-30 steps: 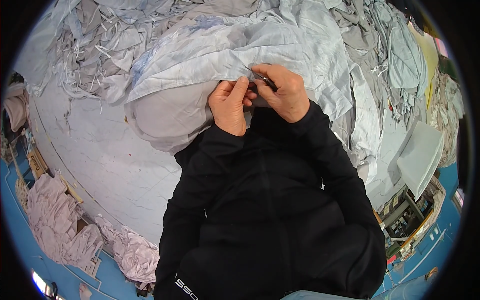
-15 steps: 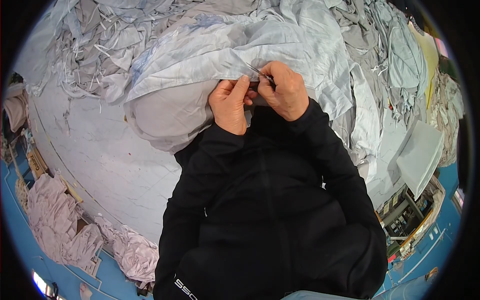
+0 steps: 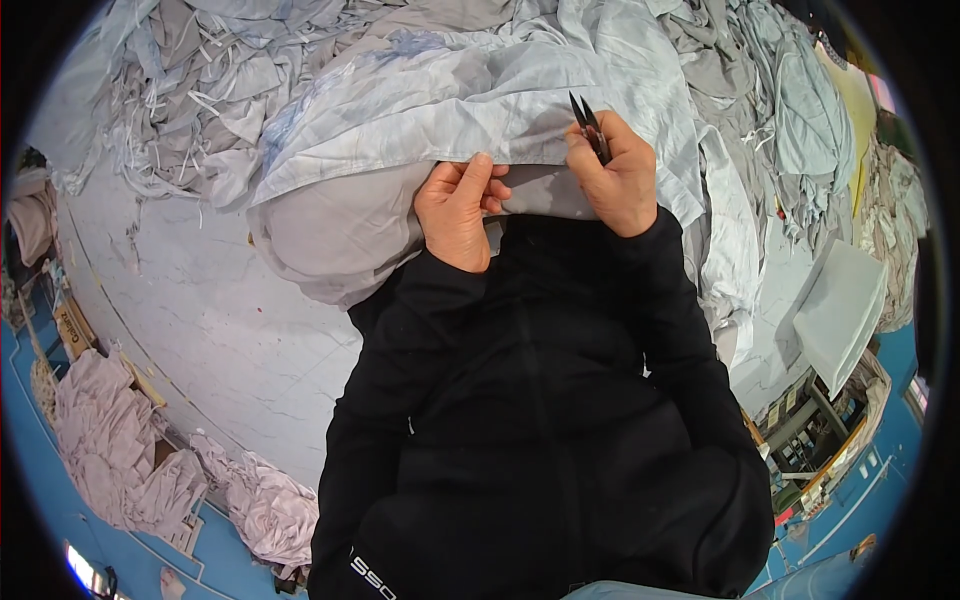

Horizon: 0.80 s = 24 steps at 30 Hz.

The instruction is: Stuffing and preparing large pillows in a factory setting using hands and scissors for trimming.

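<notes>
A pale blue, softly patterned fabric piece with a grey underside lies across the table in front of me. My left hand pinches its near edge, thumb on top and fingers curled beneath. In my right hand is a small pair of dark thread snips, its two pointed blades apart and aimed away from me. That hand is just right of the left one, over the fabric's near edge. My palm and fingers hide the lower part of the snips.
Heaped grey and pale fabric with white ties covers the far left; more hangs at the right. The marbled white tabletop shows at left. Pinkish fabric piles lie beyond its lower left edge. A pale folded sheet stands at right.
My right hand has moved right, away from my left hand, and the snips now point upward with blades spread. The left hand keeps its pinch on the fabric in nearly the same place.
</notes>
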Each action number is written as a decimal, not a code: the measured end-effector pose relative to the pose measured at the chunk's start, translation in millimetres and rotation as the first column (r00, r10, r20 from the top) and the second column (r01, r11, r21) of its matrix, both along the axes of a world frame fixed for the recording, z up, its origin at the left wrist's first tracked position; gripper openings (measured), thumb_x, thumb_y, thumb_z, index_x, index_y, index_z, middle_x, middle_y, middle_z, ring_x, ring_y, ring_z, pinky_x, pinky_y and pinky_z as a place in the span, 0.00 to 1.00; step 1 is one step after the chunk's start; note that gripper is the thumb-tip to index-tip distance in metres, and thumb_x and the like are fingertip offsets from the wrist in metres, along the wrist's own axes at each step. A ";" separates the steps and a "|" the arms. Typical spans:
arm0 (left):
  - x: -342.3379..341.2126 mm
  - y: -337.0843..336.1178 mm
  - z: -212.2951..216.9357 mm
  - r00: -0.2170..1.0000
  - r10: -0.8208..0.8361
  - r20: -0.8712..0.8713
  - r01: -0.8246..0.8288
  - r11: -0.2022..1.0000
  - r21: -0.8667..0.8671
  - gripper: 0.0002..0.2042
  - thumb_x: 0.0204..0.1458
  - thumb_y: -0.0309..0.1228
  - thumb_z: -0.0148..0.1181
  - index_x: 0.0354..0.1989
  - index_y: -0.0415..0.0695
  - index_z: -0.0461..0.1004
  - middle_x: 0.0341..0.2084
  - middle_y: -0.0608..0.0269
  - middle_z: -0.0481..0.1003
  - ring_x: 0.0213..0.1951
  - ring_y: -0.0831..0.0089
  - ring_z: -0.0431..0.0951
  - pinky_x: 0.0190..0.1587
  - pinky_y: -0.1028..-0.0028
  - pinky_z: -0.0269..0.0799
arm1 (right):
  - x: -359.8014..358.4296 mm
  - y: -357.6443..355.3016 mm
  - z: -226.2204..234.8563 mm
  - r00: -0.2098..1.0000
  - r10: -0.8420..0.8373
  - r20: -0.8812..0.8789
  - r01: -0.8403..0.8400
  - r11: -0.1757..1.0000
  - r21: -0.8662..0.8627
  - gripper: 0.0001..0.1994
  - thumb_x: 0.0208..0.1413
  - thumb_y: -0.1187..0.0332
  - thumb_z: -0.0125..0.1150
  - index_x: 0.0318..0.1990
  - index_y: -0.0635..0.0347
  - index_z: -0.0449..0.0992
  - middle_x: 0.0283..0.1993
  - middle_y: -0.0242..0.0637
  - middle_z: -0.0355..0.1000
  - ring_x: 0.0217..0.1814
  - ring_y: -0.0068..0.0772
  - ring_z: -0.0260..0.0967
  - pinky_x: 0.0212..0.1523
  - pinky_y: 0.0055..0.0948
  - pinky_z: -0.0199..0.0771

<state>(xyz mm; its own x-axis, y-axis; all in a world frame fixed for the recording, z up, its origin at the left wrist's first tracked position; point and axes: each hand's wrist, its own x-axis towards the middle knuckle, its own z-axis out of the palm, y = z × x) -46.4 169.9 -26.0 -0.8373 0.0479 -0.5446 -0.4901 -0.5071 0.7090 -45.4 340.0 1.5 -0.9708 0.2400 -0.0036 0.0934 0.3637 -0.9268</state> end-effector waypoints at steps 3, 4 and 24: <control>5.3 -4.6 7.9 0.998 -0.034 0.044 0.033 0.999 0.013 0.08 0.55 0.30 0.57 0.33 0.37 0.73 0.27 0.59 0.77 0.22 0.79 0.73 0.23 0.82 0.63 | 10.1 -4.8 11.4 0.990 0.048 0.133 -0.033 0.994 -0.108 0.04 0.52 0.73 0.59 0.29 0.63 0.72 0.17 0.23 0.61 0.20 0.10 0.52 0.20 0.17 0.52; 8.6 -7.0 12.8 0.994 -0.070 0.089 0.066 0.997 0.043 0.09 0.56 0.31 0.56 0.35 0.37 0.74 0.27 0.60 0.77 0.23 0.79 0.73 0.23 0.82 0.64 | 14.0 -7.4 16.2 0.984 0.082 0.156 -0.067 0.993 -0.102 0.04 0.52 0.73 0.58 0.29 0.64 0.72 0.17 0.22 0.60 0.20 0.10 0.52 0.20 0.17 0.51; 49.7 -142.5 103.6 0.960 -0.197 -0.199 0.094 0.896 -0.434 0.05 0.51 0.18 0.51 0.25 0.35 0.72 0.20 0.61 0.72 0.15 0.83 0.65 0.16 0.83 0.58 | 37.9 -40.7 42.6 0.850 0.527 0.010 -0.497 0.808 -0.316 0.15 0.45 0.79 0.64 0.41 0.63 0.70 0.22 0.25 0.64 0.24 0.14 0.56 0.29 0.17 0.57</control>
<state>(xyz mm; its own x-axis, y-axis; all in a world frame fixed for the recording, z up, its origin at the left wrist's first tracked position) 3.3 27.3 77.6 -0.9429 -0.0091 -0.3329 -0.3313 -0.0754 0.9405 -7.5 299.3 44.1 -0.9437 -0.3185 -0.0890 0.0602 0.0993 -0.9932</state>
